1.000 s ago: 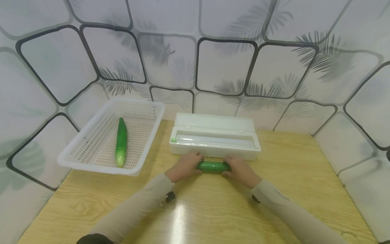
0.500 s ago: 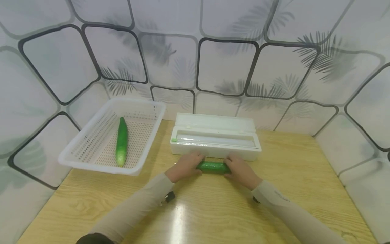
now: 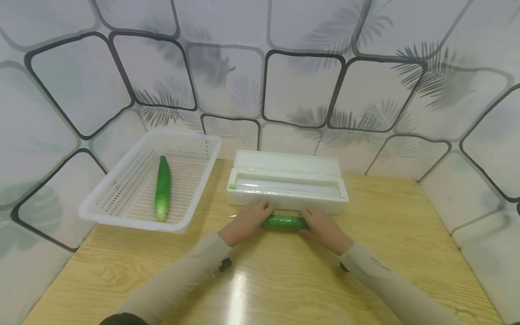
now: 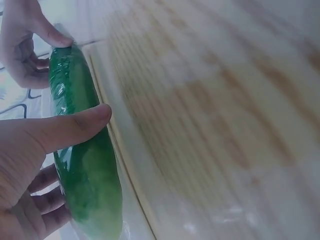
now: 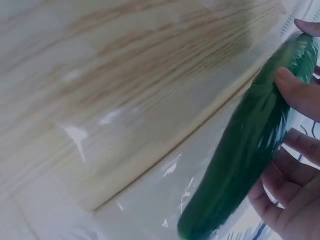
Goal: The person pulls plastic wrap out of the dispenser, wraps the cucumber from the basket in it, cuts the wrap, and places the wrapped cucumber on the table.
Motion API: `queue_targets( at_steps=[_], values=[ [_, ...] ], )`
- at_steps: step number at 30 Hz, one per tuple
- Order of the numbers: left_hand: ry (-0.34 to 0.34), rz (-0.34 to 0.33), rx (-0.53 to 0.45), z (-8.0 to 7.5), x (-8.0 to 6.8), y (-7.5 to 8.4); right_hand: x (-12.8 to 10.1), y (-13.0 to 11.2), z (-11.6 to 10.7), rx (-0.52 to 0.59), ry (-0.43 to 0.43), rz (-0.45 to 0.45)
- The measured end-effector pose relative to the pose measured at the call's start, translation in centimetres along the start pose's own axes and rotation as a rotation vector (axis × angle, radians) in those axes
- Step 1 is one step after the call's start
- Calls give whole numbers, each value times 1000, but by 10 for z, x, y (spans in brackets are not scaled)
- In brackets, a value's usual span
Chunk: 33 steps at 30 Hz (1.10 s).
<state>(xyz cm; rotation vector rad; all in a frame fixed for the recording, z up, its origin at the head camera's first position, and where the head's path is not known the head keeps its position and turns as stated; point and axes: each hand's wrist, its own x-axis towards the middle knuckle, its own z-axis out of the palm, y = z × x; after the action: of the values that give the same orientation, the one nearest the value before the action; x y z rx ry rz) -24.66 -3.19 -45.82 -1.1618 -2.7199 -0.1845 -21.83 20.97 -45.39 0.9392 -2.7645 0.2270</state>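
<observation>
A green cucumber (image 3: 285, 221) lies crosswise on the table in front of the white box, with clear shiny film around it. My left hand (image 3: 248, 221) holds its left part; in the left wrist view the thumb (image 4: 82, 127) lies over the cucumber, with the other fingers on its far side. At the other end my right hand (image 3: 325, 229) grips it, and the right wrist view shows that thumb (image 5: 297, 90) on top and the fingers curled beneath. Clear film (image 5: 145, 200) also spreads over the table beside the cucumber. Both cucumber tips are hidden by my hands in the head view.
Just behind my hands stands the white cling film box (image 3: 284, 198), its lid (image 3: 286, 162) raised and a film roll (image 3: 284, 186) inside. To the left, a white plastic basket (image 3: 91, 211) holds a second cucumber (image 3: 163, 187). A patterned wall (image 3: 300, 90) closes off the back.
The left fingers have shifted slightly forward on the cucumber, and the right wrist has moved a little to the right. Both hands still hold the cucumber; box and basket stand as before.
</observation>
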Motion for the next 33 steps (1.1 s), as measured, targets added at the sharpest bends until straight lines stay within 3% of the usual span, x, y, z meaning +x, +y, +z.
queue_targets(
  at_steps=[10,21,25,33],
  values=[
    [-49,-39,-115,-11,-4,-1,-3,-2,3,-72,79,-39],
    [-85,-101,-193,-11,-1,-3,-4,1,6,-159,147,-67],
    [-61,-91,-175,-11,-2,-4,-4,2,5,-179,143,-67],
    [53,-60,-123,-6,-1,-4,-4,1,2,-156,130,-57]
  ],
)
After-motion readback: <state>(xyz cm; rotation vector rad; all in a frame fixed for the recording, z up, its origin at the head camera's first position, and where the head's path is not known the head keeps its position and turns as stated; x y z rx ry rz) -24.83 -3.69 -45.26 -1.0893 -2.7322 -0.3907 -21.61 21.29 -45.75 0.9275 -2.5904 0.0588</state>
